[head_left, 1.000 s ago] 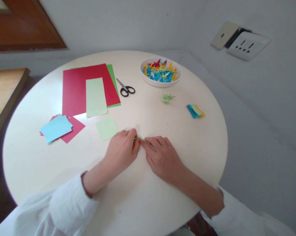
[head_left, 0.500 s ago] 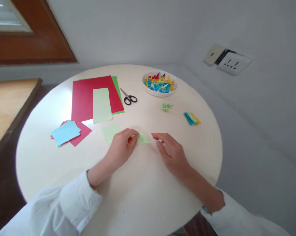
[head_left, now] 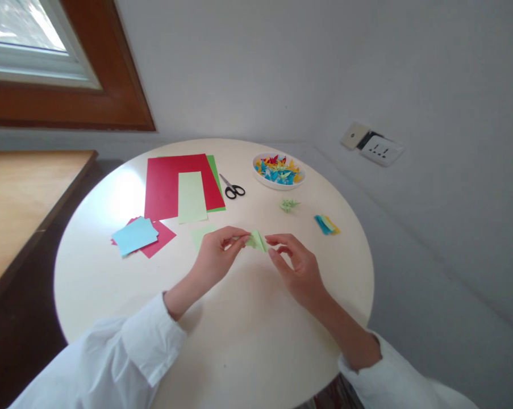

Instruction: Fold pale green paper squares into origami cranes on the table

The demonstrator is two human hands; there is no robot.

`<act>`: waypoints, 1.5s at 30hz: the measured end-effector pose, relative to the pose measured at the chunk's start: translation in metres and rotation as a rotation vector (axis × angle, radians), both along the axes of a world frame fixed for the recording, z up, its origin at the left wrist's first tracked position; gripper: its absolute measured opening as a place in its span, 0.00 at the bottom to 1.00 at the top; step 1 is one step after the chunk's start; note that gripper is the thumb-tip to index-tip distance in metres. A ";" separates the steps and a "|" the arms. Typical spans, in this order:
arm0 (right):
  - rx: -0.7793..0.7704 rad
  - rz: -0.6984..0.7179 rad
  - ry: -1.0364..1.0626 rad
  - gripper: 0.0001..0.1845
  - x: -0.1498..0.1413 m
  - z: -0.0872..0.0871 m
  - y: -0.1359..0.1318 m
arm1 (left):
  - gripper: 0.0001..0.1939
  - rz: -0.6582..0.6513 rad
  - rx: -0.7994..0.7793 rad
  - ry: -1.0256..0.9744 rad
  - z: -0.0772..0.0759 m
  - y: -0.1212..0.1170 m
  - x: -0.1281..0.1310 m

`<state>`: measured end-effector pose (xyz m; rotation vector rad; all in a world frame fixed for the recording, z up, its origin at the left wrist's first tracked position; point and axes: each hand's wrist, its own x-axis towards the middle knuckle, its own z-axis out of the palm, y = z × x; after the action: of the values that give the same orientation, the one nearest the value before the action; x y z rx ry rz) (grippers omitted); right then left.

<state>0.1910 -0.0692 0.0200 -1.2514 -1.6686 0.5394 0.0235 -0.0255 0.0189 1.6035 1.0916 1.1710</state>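
Note:
My left hand (head_left: 223,250) pinches a small folded piece of light green paper (head_left: 257,241) between thumb and fingertips, holding it a little above the white round table (head_left: 239,363). The folded paper shows creases and a pointed lower right corner. Close by its right edge is my right hand (head_left: 296,264), its thumb and fingers curved and apart; whether the fingertips touch the paper is hard to see. Partly hidden behind my left hand lies a flat light green sheet (head_left: 200,234).
Red sheet (head_left: 166,187), pale green strip (head_left: 192,199) and black-handled scissors (head_left: 234,191) lie farther back. Blue cards (head_left: 134,236) sit left. A white dish (head_left: 277,185) holds colourful folded cranes. Green folded pieces (head_left: 288,205) and blue-yellow paper pieces (head_left: 325,225) lie right.
My left hand has raised the folded paper off the table and turned it, bringing it closer to my right hand's fingertips. The head view has tilted up a little.

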 end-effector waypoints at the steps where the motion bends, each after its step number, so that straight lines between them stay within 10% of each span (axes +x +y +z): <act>1: 0.005 0.002 -0.006 0.09 -0.001 0.001 0.001 | 0.09 -0.002 0.005 -0.009 0.001 0.000 0.000; 45: 0.258 0.393 -0.301 0.07 0.001 0.026 0.040 | 0.07 -0.075 -0.289 -0.174 0.014 0.000 -0.009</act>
<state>0.1925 -0.0288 0.0464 -0.8489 -2.1825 0.3601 0.0141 -0.0259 0.0325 1.2848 1.0264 1.0303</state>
